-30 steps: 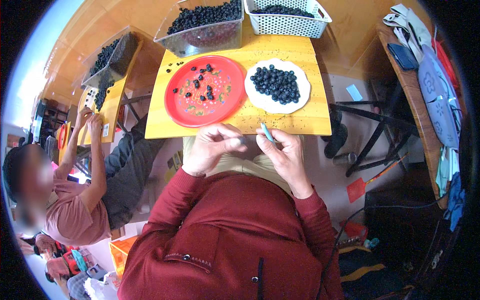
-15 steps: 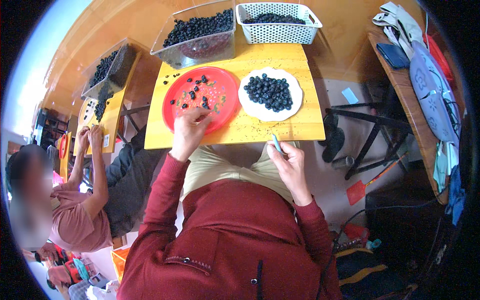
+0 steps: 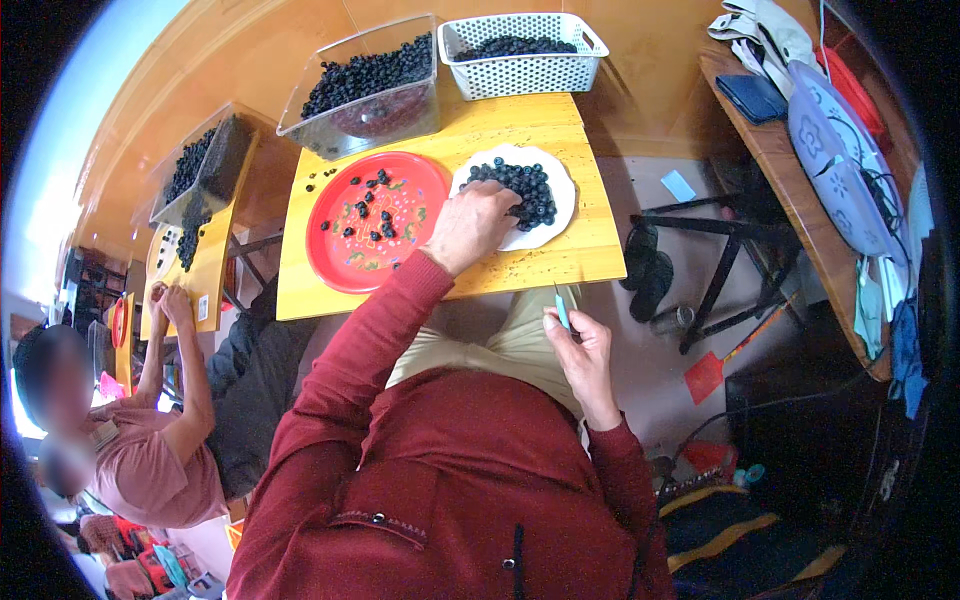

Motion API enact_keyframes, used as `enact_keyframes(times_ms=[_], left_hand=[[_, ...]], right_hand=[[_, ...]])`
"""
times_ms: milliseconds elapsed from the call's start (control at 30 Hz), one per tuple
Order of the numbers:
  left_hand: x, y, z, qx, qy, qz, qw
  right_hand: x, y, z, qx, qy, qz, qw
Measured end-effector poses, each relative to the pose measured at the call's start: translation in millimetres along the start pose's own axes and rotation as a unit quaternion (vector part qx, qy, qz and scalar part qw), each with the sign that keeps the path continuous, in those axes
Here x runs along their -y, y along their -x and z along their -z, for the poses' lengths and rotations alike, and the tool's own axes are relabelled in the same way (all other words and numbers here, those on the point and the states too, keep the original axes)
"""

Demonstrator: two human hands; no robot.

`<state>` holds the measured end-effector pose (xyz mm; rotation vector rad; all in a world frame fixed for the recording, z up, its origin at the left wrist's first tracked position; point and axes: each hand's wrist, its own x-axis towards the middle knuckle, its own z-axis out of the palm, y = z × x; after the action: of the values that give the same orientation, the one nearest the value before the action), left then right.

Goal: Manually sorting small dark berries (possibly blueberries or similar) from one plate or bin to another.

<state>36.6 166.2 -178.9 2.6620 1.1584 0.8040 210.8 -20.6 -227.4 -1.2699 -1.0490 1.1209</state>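
Observation:
My left hand (image 3: 474, 222) reaches over the near left part of a white scalloped plate (image 3: 565, 205) heaped with dark round berries, like blueberries (image 3: 528, 190). Its fingers are bent and drawn together at the heap's edge; whatever is between them is hidden. Just left of it lies a round red plate (image 3: 330, 250) with a printed pattern and several loose berries (image 3: 362, 210). My right hand (image 3: 585, 358), in front of the table's near edge, is closed around a slim light-blue-handled tool (image 3: 562, 310) whose thin pointed tip aims upward.
A clear bin (image 3: 375, 130) full of berries and a white perforated basket (image 3: 520, 75) stand at the back of the yellow table (image 3: 590, 255). Dark crumbs dot the tabletop. At left, a co-worker (image 3: 165, 420) handles something at another table. A wooden bench (image 3: 790, 180) runs along the right.
My left hand has moved right, from the red plate to the white plate. My right hand keeps the tool, now tipped more upright. The whole view has shifted slightly.

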Motion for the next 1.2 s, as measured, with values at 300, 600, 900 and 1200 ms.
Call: enact_keyframes(times_ms=[300, 600, 900, 1200], left_hand=[[2.3, -3.6, -3.1, 0.067, -0.051, -0.002, 0.996], [-3.6, 38.8, 11.0, -0.039, 0.402, 0.2, 0.893], [-16.0, 74.6, 31.8, -0.065, 0.719, 0.292, 0.627], [-15.4, 104.1, 28.6, -0.086, 0.815, 0.294, 0.492]], right_hand=[[-5.6, 6.6, 6.7, -0.02, -0.02, -0.012, 1.0], [1.1, -8.0, -0.4, -0.014, -0.023, -0.004, 1.0], [30.5, -28.7, -26.8, 0.016, 0.013, 0.075, 0.997], [45.3, -38.8, -56.8, 0.068, 0.012, 0.08, 0.994]])
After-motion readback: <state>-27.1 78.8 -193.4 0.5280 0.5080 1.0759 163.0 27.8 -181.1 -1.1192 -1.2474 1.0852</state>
